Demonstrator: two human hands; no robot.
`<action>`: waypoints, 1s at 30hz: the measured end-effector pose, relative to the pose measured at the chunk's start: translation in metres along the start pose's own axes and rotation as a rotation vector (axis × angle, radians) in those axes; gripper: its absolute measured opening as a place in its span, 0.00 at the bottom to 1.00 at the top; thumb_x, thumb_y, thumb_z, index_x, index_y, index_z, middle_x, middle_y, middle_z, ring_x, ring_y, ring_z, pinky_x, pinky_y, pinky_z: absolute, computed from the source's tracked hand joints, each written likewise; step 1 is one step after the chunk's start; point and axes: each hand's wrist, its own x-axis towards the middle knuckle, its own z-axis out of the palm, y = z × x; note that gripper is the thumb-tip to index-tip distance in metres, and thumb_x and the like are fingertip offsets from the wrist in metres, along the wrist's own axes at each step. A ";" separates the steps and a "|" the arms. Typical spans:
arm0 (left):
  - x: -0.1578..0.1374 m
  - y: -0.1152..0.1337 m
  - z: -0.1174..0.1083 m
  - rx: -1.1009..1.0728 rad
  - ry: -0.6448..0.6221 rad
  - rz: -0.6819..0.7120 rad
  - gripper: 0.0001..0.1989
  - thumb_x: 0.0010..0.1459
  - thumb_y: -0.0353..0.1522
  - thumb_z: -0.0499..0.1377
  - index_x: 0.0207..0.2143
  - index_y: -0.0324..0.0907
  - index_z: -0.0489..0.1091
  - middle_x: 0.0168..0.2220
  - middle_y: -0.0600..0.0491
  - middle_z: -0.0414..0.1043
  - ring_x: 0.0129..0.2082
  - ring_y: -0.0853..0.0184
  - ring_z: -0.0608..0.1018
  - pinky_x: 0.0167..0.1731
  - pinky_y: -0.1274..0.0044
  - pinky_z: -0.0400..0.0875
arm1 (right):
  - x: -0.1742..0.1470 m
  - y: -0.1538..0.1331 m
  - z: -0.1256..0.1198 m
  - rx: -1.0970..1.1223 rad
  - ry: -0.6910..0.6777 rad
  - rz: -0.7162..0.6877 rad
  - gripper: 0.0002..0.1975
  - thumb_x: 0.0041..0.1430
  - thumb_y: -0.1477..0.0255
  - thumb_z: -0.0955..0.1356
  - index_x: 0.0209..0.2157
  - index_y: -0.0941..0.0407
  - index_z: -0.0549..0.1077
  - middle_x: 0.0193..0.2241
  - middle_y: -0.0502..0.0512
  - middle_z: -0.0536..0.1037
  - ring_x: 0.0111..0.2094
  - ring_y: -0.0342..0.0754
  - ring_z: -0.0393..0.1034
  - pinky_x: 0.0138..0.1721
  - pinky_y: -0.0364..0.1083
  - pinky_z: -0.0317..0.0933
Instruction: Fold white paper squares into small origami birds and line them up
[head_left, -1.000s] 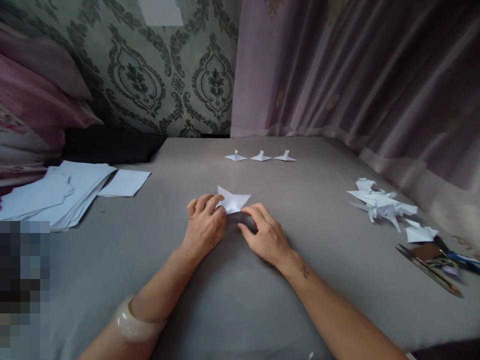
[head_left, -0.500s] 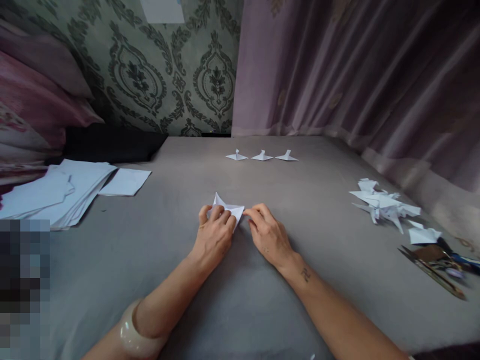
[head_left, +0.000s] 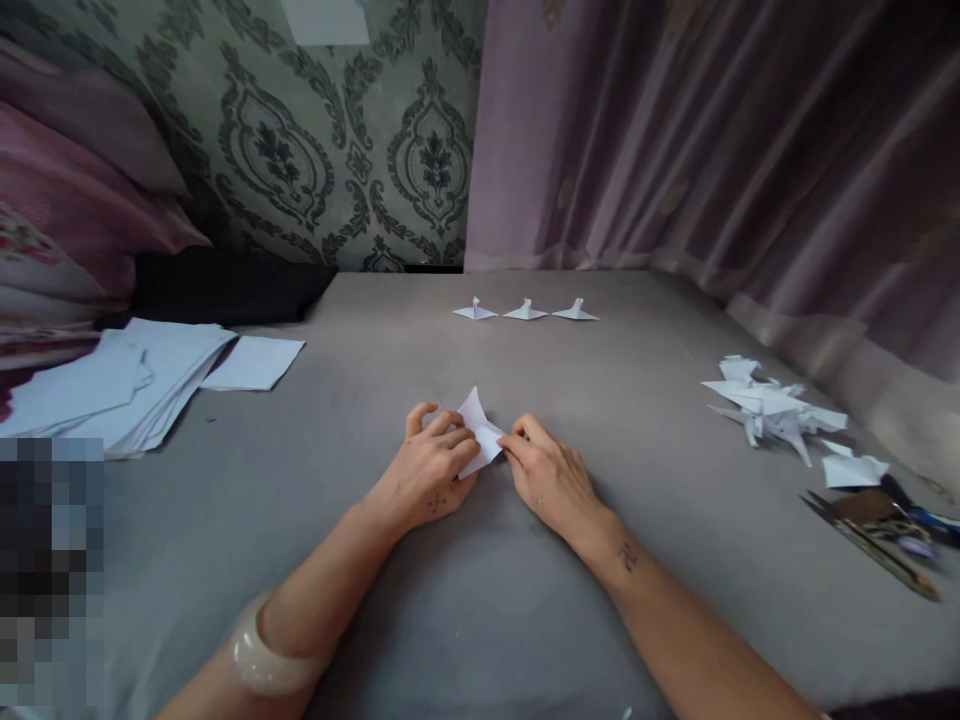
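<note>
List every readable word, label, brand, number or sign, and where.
None readable.
Dark marks on left hand, right hand and right wrist: too small to make out.
Folded paper: no legible print.
Sheet on wall: no legible writing.

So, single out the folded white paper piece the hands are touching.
The pointed white paper piece between left hand and right hand; the three white paper figures behind and folded white pieces at right lie untouched.

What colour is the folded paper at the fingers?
White; the folded paper shows best in the head view.
</note>
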 end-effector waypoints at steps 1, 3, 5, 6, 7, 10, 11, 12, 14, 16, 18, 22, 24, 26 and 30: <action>0.000 0.001 0.000 -0.001 0.015 -0.015 0.06 0.58 0.33 0.56 0.30 0.43 0.70 0.36 0.52 0.77 0.45 0.60 0.72 0.54 0.61 0.48 | 0.000 0.000 0.000 0.004 -0.009 0.010 0.12 0.65 0.73 0.60 0.40 0.53 0.74 0.39 0.52 0.71 0.31 0.42 0.67 0.27 0.43 0.52; 0.000 0.002 0.001 0.002 0.044 -0.031 0.09 0.59 0.35 0.55 0.28 0.42 0.71 0.37 0.53 0.77 0.45 0.61 0.72 0.54 0.61 0.49 | 0.001 0.002 -0.001 0.021 -0.016 0.041 0.11 0.65 0.70 0.60 0.39 0.52 0.74 0.39 0.52 0.71 0.31 0.42 0.68 0.27 0.43 0.52; 0.001 0.004 0.001 0.017 0.067 -0.040 0.12 0.61 0.35 0.54 0.26 0.42 0.71 0.40 0.52 0.76 0.46 0.61 0.71 0.53 0.61 0.50 | 0.001 0.004 -0.001 0.046 -0.015 0.082 0.11 0.65 0.68 0.61 0.39 0.52 0.74 0.39 0.51 0.71 0.31 0.42 0.68 0.27 0.43 0.53; 0.001 0.005 0.002 0.028 0.077 -0.047 0.12 0.61 0.34 0.54 0.26 0.42 0.72 0.41 0.52 0.76 0.46 0.60 0.71 0.53 0.61 0.51 | 0.002 0.006 -0.001 0.063 -0.013 0.102 0.11 0.65 0.67 0.61 0.39 0.51 0.74 0.39 0.51 0.71 0.31 0.42 0.69 0.28 0.43 0.54; 0.001 0.005 0.002 0.042 0.088 -0.057 0.13 0.61 0.34 0.53 0.26 0.42 0.72 0.41 0.51 0.75 0.46 0.60 0.71 0.52 0.61 0.52 | 0.002 0.007 -0.001 0.082 -0.012 0.119 0.11 0.65 0.67 0.61 0.39 0.51 0.74 0.39 0.51 0.71 0.31 0.42 0.69 0.28 0.43 0.54; 0.002 0.009 0.004 0.083 0.117 -0.102 0.13 0.62 0.33 0.53 0.26 0.41 0.73 0.41 0.50 0.75 0.46 0.59 0.71 0.50 0.61 0.53 | 0.003 0.009 0.002 0.140 -0.011 0.154 0.10 0.65 0.68 0.61 0.38 0.52 0.73 0.38 0.50 0.71 0.32 0.42 0.69 0.30 0.42 0.55; 0.002 0.010 0.005 0.096 0.123 -0.127 0.13 0.61 0.33 0.53 0.26 0.41 0.73 0.41 0.50 0.75 0.45 0.59 0.71 0.50 0.61 0.54 | 0.003 0.009 0.003 0.150 -0.009 0.166 0.10 0.64 0.68 0.61 0.38 0.52 0.73 0.38 0.50 0.71 0.32 0.42 0.69 0.30 0.42 0.56; 0.002 0.012 0.006 0.108 0.126 -0.153 0.13 0.61 0.33 0.53 0.26 0.41 0.73 0.40 0.50 0.75 0.45 0.59 0.71 0.49 0.61 0.54 | 0.004 0.009 0.005 0.154 -0.005 0.179 0.09 0.64 0.68 0.61 0.37 0.53 0.72 0.37 0.51 0.71 0.31 0.42 0.69 0.30 0.42 0.56; 0.003 0.015 0.007 0.126 0.122 -0.201 0.13 0.62 0.34 0.53 0.27 0.41 0.73 0.40 0.49 0.75 0.45 0.58 0.71 0.48 0.61 0.55 | 0.004 0.008 0.008 0.147 0.003 0.204 0.08 0.63 0.69 0.62 0.36 0.53 0.72 0.37 0.51 0.71 0.31 0.42 0.68 0.29 0.43 0.55; 0.003 0.017 0.008 0.135 0.114 -0.233 0.12 0.62 0.35 0.53 0.29 0.41 0.72 0.40 0.48 0.75 0.44 0.58 0.70 0.48 0.61 0.55 | 0.005 0.006 0.010 0.133 0.013 0.223 0.07 0.63 0.69 0.62 0.35 0.54 0.71 0.37 0.51 0.71 0.30 0.43 0.68 0.29 0.43 0.55; 0.004 0.017 0.008 0.135 0.107 -0.252 0.11 0.62 0.36 0.54 0.31 0.41 0.72 0.40 0.48 0.75 0.44 0.58 0.70 0.47 0.62 0.55 | 0.006 0.005 0.011 0.130 0.020 0.225 0.06 0.63 0.69 0.62 0.36 0.54 0.70 0.37 0.52 0.71 0.31 0.43 0.68 0.28 0.43 0.54; 0.005 0.012 0.011 0.123 0.081 -0.287 0.10 0.60 0.39 0.56 0.37 0.41 0.69 0.39 0.47 0.75 0.44 0.57 0.69 0.46 0.62 0.55 | 0.005 -0.002 0.007 0.107 0.009 0.151 0.08 0.64 0.75 0.60 0.39 0.54 0.69 0.38 0.52 0.72 0.34 0.44 0.69 0.30 0.43 0.55; 0.005 0.009 0.013 0.119 0.079 -0.303 0.14 0.58 0.42 0.58 0.40 0.41 0.68 0.41 0.47 0.74 0.45 0.56 0.69 0.47 0.62 0.55 | 0.003 -0.007 0.004 0.060 -0.027 0.108 0.11 0.64 0.78 0.58 0.40 0.54 0.70 0.38 0.53 0.72 0.35 0.44 0.69 0.31 0.43 0.56; 0.004 0.008 0.013 0.131 0.097 -0.315 0.20 0.56 0.44 0.59 0.44 0.40 0.66 0.44 0.45 0.72 0.46 0.55 0.68 0.47 0.62 0.56 | -0.001 -0.011 0.000 0.010 -0.071 0.084 0.13 0.64 0.79 0.57 0.41 0.54 0.71 0.39 0.54 0.72 0.35 0.45 0.69 0.31 0.44 0.56; 0.002 0.011 0.005 0.193 0.112 -0.332 0.28 0.54 0.44 0.60 0.51 0.37 0.60 0.50 0.40 0.66 0.47 0.52 0.66 0.45 0.62 0.59 | -0.008 -0.018 -0.006 -0.040 -0.113 0.052 0.14 0.63 0.81 0.57 0.41 0.55 0.71 0.41 0.57 0.71 0.40 0.47 0.68 0.32 0.44 0.58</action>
